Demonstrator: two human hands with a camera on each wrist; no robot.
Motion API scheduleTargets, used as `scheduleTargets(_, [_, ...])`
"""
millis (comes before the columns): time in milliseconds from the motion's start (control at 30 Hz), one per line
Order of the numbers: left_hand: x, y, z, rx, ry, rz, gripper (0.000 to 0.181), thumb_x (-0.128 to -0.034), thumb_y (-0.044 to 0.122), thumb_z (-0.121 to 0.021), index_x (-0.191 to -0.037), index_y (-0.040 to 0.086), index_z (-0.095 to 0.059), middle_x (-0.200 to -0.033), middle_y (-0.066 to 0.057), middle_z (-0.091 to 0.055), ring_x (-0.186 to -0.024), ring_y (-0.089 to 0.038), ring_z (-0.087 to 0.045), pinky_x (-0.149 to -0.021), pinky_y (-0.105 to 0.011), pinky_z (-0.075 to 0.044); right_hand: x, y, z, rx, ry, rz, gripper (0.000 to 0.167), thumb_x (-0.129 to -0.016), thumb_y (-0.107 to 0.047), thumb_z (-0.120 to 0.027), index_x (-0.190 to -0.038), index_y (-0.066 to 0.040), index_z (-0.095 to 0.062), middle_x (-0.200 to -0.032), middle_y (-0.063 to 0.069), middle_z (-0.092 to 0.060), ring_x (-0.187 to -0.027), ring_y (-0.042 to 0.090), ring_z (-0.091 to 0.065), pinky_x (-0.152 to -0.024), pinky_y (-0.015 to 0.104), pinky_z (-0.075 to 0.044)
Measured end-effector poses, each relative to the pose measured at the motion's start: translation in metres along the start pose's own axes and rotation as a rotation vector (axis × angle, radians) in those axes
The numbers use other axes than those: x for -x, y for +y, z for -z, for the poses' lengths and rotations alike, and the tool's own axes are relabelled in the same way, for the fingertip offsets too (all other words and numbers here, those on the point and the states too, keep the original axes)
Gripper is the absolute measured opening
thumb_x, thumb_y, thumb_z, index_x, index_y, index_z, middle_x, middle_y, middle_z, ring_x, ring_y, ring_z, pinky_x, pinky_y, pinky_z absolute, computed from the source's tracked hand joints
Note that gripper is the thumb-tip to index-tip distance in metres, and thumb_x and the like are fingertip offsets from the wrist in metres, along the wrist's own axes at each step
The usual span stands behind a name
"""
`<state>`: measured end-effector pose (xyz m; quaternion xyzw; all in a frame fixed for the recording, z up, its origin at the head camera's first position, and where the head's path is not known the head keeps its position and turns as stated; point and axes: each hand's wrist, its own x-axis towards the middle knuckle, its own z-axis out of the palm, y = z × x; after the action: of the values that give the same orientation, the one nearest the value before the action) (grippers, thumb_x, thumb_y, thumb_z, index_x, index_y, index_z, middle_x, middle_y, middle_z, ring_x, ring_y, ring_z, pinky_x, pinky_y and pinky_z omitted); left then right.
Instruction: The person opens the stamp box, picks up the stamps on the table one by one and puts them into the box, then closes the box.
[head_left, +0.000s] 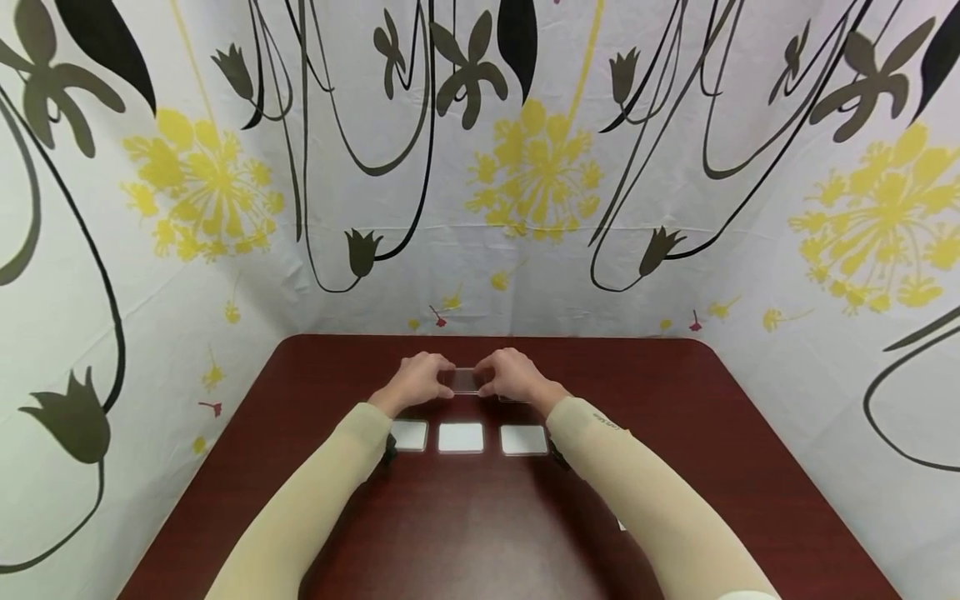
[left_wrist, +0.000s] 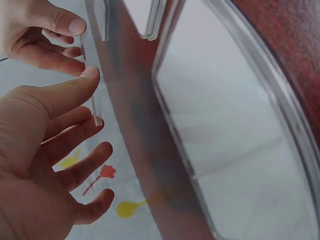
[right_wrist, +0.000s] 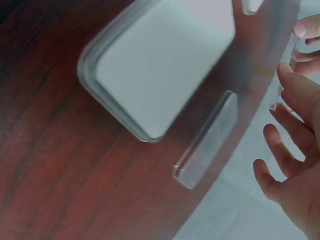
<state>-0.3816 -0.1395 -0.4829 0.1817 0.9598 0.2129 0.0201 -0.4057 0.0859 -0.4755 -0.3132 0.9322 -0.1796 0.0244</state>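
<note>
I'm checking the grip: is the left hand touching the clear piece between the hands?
Touching. The left wrist view shows the left hand pinching one end of the clear piece in its fingers.

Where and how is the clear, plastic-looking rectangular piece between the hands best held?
The clear piece is probably best pinched at its ends, left hand from the left, right hand from the right: it is thin and flat, with its middle uncovered.

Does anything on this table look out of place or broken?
One small oddity: a bit of white peeks out beside the right sleeve, apart from the three white rectangles; what it belongs to is hidden. Otherwise nothing stands out: the rectangles form a row, and the held clear piece shows no obvious damage.
</note>
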Motion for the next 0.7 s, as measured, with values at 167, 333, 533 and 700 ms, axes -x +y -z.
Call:
scheduleTargets(167, [-0.004, 0.0, -0.007, -0.018, -0.015, -0.01, 0.045, -0.085, 0.03, -0.084, -0.126, 0.014, -0.073, -0.123, -0.002, -0.069, -0.115, -0.022, -0.059, -0.101, -0.058, -0.035, -0.001, 0.004, -0.007, 0.03, -0.023, -0.034, 0.037, -0.081, -0.028, -0.087, -0.115, -0.02, -0.078, -0.105, -0.004, -0.073, -0.088, 0.013, -0.065, -0.081, 0.035, -0.053])
scheduleTargets(333, [-0.002, -0.001, -0.012, -0.023, -0.036, -0.021, 0.044, -0.0859, 0.028, -0.083, -0.126, 0.014, -0.072, -0.124, -0.003, -0.069, -0.114, -0.023, -0.06, -0.099, -0.059, -0.037, 0.0, 0.006, -0.013, 0.034, -0.037, -0.025, 0.035, -0.082, -0.028, -0.086, -0.115, -0.019, -0.078, -0.111, -0.002, -0.073, -0.101, 0.018, -0.066, -0.085, 0.038, -0.054])
scheduleTargets(533, [0.001, -0.004, -0.017, -0.031, -0.053, -0.021, 0.047, -0.0862, 0.029, -0.083, -0.129, 0.013, -0.071, -0.127, -0.003, -0.067, -0.118, -0.025, -0.059, -0.098, -0.06, -0.037, 0.002, 0.007, -0.02, 0.054, -0.047, -0.015, 0.035, -0.082, -0.029, -0.086, -0.115, -0.019, -0.078, -0.113, -0.003, -0.072, -0.101, 0.016, -0.066, -0.083, 0.037, -0.055])
scheduleTargets(700, [0.001, -0.002, -0.018, -0.045, -0.047, -0.016, 0.047, -0.0859, 0.03, -0.083, -0.129, 0.014, -0.071, -0.128, -0.002, -0.067, -0.119, -0.025, -0.059, -0.099, -0.06, -0.037, 0.002, 0.008, -0.02, 0.073, -0.042, -0.012, 0.036, -0.083, -0.03, -0.085, -0.116, -0.019, -0.078, -0.114, -0.003, -0.072, -0.103, 0.017, -0.066, -0.084, 0.037, -0.055])
